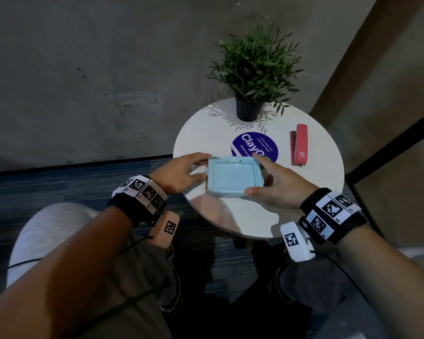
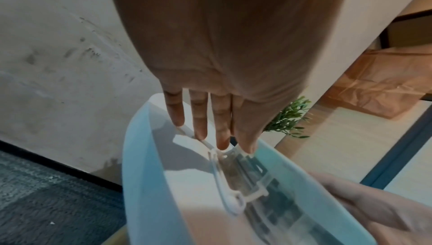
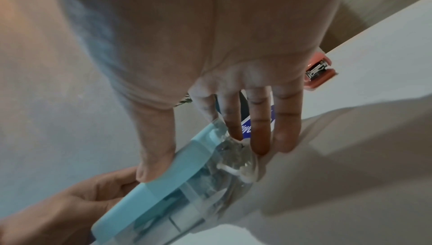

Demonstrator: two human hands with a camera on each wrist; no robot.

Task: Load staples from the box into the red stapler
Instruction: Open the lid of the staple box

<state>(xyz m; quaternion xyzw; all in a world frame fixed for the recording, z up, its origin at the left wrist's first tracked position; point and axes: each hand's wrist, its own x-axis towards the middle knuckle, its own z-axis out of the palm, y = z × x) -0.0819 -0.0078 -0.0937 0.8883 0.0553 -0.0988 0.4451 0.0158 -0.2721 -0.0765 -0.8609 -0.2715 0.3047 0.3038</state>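
A light-blue lidded box (image 1: pixel 233 177) with a clear lower half sits near the front of the round white table (image 1: pixel 255 221). My left hand (image 1: pixel 181 172) holds its left side, with the thumb at the near corner and the fingers (image 2: pixel 201 119) on the clear latch edge. My right hand (image 1: pixel 277 182) grips the right side, thumb (image 3: pixel 154 156) on the blue lid (image 3: pixel 168 180) and fingers against the clear wall. The lid is down. The red stapler (image 1: pixel 300 148) lies on the table's right side, apart from both hands; its metal front (image 3: pixel 316 69) shows in the right wrist view.
A potted green plant (image 1: pixel 255 69) stands at the table's far edge. A round blue sticker (image 1: pixel 255 145) lies flat behind the box. A grey wall is behind the table, dark carpet lies below it, and my knees are under its near edge.
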